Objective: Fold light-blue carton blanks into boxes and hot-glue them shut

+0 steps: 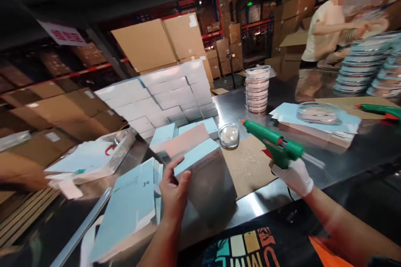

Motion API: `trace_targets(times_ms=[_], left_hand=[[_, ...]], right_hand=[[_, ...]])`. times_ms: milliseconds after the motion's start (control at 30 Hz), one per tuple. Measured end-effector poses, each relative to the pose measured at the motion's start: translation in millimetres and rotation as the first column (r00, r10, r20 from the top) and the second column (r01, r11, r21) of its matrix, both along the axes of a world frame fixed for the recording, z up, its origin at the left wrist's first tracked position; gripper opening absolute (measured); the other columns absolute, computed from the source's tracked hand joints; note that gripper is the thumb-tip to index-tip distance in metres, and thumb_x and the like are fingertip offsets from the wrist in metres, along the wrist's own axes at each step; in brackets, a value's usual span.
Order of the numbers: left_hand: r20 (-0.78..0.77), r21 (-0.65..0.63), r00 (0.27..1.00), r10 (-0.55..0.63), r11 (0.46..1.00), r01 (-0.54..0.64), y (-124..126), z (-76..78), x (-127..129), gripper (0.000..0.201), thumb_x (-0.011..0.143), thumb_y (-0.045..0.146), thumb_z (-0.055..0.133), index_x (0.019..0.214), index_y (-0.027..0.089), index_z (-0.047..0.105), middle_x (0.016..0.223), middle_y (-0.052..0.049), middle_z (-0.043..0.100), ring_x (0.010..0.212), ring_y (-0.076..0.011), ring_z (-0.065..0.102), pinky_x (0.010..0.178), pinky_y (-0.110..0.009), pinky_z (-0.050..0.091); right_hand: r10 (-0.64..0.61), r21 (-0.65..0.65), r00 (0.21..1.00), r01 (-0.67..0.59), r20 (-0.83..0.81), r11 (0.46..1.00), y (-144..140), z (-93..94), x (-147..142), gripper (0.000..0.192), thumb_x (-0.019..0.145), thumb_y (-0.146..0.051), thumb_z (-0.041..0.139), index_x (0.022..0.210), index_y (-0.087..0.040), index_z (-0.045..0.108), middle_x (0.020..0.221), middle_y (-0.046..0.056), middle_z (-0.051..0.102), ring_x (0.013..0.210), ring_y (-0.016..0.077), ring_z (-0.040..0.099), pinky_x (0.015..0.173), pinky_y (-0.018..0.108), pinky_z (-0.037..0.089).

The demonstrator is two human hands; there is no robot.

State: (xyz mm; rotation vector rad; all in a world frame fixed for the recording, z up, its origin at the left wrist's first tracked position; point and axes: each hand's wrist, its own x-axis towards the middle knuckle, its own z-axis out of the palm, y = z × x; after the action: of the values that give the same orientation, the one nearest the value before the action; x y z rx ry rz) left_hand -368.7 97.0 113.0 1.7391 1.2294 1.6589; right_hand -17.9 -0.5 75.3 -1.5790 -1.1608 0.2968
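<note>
Left hand (173, 190): bare, fingers wrapped over the folded box (206, 175), steadying it at the bench (260, 204) front edge.
Right hand (293, 175): gloved, fingers gripping the glue gun (272, 144).
Tip: brace the box; nozzle low.
Beyond: glass dish (228, 135).

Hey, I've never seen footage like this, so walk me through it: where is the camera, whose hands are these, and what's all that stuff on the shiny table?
There is one picture, taken by a camera worn on a person's head, looking down at their own bare-armed hands. The left hand grips a pale blue box standing on the metal table. The right hand, in a white glove, holds a green glue gun. Between them lies a cardboard sheet with a small clear dish at its far edge. Further back are a wall of stacked white boxes and a stack of clear containers. Another person works at the far right.
</note>
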Motion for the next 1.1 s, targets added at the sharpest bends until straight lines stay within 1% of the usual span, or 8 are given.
trace_targets(times_ms=[100,200,400,533,700,900,967,1100], left_hand=[[0.031,0.050,0.996,-0.087,0.995,0.085,-1.5,8.5,17.1,0.061,0.078,0.070,0.080,0.110,0.018,0.080,0.099,-0.008,0.076,0.088,-0.0251,0.070,0.072,-0.031,0.056],[-0.008,0.102,0.988,-0.152,0.983,0.152,-3.9,10.4,31.0,0.055,0.080,0.065,0.082,0.111,0.019,0.080,0.100,-0.009,0.076,0.092,-0.0256,0.071,0.078,-0.033,0.057],[-0.045,0.234,0.972,-0.230,0.944,0.234,-8.4,4.0,44.5,0.044,0.080,0.051,0.088,0.109,0.020,0.077,0.106,-0.010,0.076,0.101,-0.0263,0.073,0.089,-0.035,0.058],[-0.068,0.193,0.978,-0.199,0.959,0.209,-9.5,0.9,43.5,0.044,0.080,0.051,0.087,0.111,0.021,0.078,0.105,-0.009,0.075,0.100,-0.0262,0.073,0.089,-0.035,0.058],[-0.030,0.103,0.983,-0.182,0.977,0.184,-7.4,1.2,33.4,0.048,0.078,0.056,0.087,0.110,0.021,0.081,0.102,-0.008,0.075,0.095,-0.0250,0.072,0.083,-0.033,0.057],[0.131,-0.102,0.966,-0.224,0.966,0.238,0.6,0.8,24.7,0.061,0.077,0.066,0.084,0.114,0.017,0.079,0.104,-0.010,0.077,0.084,-0.0239,0.070,0.067,-0.030,0.055],[0.201,-0.140,0.950,-0.238,0.953,0.268,3.0,0.1,24.8,0.066,0.076,0.069,0.083,0.115,0.016,0.078,0.101,-0.011,0.078,0.083,-0.0244,0.071,0.067,-0.030,0.056],[0.247,-0.141,0.939,-0.239,0.950,0.279,6.5,-1.4,27.4,0.068,0.075,0.071,0.081,0.113,0.015,0.078,0.089,-0.009,0.077,0.078,-0.0242,0.070,0.066,-0.031,0.056]], right_hand=[[0.202,0.042,0.978,-0.204,0.056,0.978,0.2,30.2,-31.5,0.035,0.079,-0.038,0.065,0.110,-0.026,0.077,0.112,0.010,0.082,0.104,0.0330,0.077,0.095,0.046,0.062],[0.239,0.037,0.942,-0.255,0.236,0.966,1.1,59.3,-66.1,0.012,0.079,-0.034,0.064,0.080,-0.026,0.073,0.079,0.007,0.079,0.074,0.0267,0.075,0.071,0.038,0.061],[0.306,0.107,0.872,-0.370,0.381,0.923,9.9,82.9,-107.8,0.013,0.079,-0.030,0.059,0.067,-0.026,0.058,0.059,0.001,0.065,0.052,0.0184,0.063,0.053,0.031,0.050],[0.260,0.142,0.903,-0.323,0.343,0.936,20.5,69.4,-100.5,0.013,0.081,-0.032,0.059,0.069,-0.026,0.058,0.062,0.002,0.065,0.055,0.0202,0.064,0.056,0.033,0.051],[0.100,0.089,0.994,-0.096,-0.045,0.991,29.8,35.1,-55.7,0.019,0.072,-0.044,0.075,0.077,-0.028,0.065,0.073,0.005,0.072,0.064,0.0244,0.066,0.060,0.037,0.058],[0.157,-0.164,0.705,-0.365,-0.692,0.916,29.3,1.9,1.9,0.044,0.079,-0.061,0.076,0.086,-0.018,0.076,0.061,0.008,0.071,0.044,0.0181,0.057,0.041,0.029,0.047],[0.124,-0.242,0.686,-0.411,-0.717,0.879,32.2,-7.1,20.8,0.049,0.089,-0.065,0.066,0.079,-0.018,0.076,0.057,0.011,0.070,0.041,0.0204,0.059,0.039,0.031,0.047],[0.063,-0.195,0.905,-0.158,-0.420,0.968,42.4,-15.7,50.4,0.053,0.097,-0.053,0.059,0.055,-0.022,0.066,0.046,0.006,0.063,0.039,0.0197,0.060,0.037,0.028,0.045]])
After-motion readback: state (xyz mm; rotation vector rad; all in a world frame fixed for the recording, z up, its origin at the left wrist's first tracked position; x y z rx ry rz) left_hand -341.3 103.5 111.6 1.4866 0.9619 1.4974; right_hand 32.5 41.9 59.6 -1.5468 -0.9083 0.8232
